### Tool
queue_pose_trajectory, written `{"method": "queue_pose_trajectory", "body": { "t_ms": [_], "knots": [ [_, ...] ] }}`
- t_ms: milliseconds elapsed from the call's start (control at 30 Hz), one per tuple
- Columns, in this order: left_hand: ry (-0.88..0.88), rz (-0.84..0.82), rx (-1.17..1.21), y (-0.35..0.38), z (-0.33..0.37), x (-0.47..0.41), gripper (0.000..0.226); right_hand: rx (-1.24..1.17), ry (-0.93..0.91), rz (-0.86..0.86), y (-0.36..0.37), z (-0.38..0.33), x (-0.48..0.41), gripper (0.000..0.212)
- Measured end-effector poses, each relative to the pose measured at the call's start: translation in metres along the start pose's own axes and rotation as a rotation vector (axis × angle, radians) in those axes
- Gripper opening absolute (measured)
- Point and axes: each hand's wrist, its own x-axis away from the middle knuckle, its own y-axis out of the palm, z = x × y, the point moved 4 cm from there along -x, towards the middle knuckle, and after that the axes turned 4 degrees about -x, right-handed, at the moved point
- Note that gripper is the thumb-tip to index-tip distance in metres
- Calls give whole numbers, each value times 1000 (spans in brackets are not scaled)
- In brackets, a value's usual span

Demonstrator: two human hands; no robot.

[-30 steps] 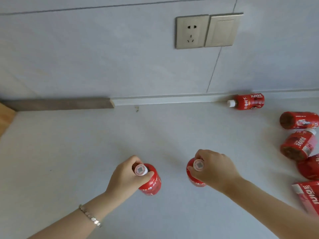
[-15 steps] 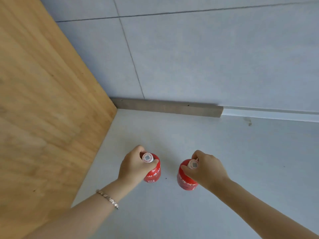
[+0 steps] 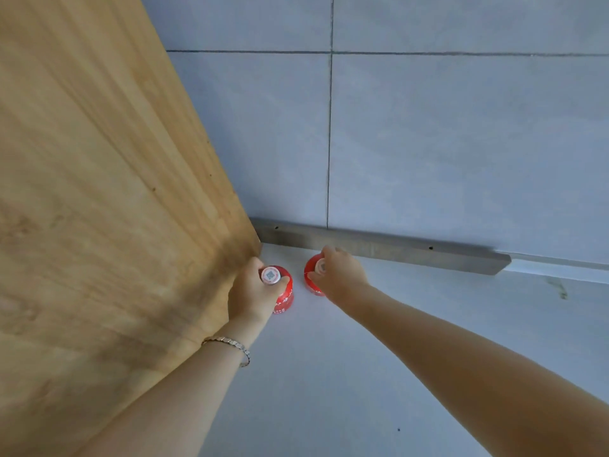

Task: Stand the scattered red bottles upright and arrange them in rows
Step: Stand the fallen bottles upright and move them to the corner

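Two red bottles with white caps stand upright on the pale grey surface, close to the corner. My left hand (image 3: 252, 293) grips the left red bottle (image 3: 284, 293) around its neck, right beside the wooden panel. My right hand (image 3: 339, 275) holds the right red bottle (image 3: 311, 280) from above at its cap, near the grey strip at the wall's foot. A small gap separates the two bottles. No other bottles are in view.
A tall wooden panel (image 3: 99, 209) fills the left side and meets the tiled wall (image 3: 461, 143) at the corner. A grey metal strip (image 3: 395, 250) runs along the wall's base. The pale surface (image 3: 362, 374) stretches to the right and toward me.
Both hands have carried their bottles left and back into the corner by the wooden panel. The view has swung left, so the lying bottles and the wall socket have gone out of sight.
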Motion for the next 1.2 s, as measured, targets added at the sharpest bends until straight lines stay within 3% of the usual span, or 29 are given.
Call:
{"method": "queue_pose_trajectory", "body": {
  "t_ms": [233, 367, 433, 600, 700, 967, 1200],
  "knots": [
    [47, -37, -113, 0, 2, -19, 30, -2, 12, -11, -1, 9, -2, 40],
    [47, -38, -253, 2, 15, 20, 72, 20, 74, -127, -14, 40, 32, 32],
    [28, -80, -257, 6, 19, 51, 79, 33, 85, -189, -21, 63, 55, 31],
    [152, -633, -470, 53, 57, 129, 15, 104, 159, -279, -50, 136, 121, 33],
    [287, -818, -543, 92, 108, 168, 5, 111, 266, -269, -80, 191, 165, 35],
    [617, -889, -618, 224, 256, 286, 5, 42, 567, -129, -189, 377, 305, 37],
    [714, -946, -640, 363, 360, 423, 6, 47, 686, -48, -284, 557, 418, 37]
  ]
}}
